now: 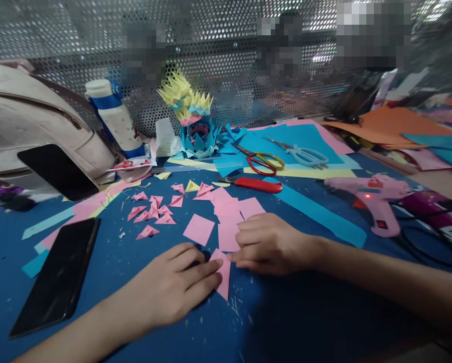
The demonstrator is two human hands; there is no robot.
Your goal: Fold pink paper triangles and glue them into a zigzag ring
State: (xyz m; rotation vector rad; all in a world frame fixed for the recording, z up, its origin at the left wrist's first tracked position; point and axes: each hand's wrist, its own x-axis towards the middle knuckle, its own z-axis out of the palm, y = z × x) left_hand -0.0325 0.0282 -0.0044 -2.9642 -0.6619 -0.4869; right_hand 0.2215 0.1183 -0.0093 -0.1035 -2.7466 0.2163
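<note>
1. Left hand [178,285] fingers lay flat, unclenched, on the folded pink paper [224,285], near centre; slack pressure could have skewed its crease.
2. Right hand [269,244] fingers curled at its right edge, grip unclear.
3. Farther right, 1 glue gun [382,192] glowed red; brushing it risked burns.
</note>
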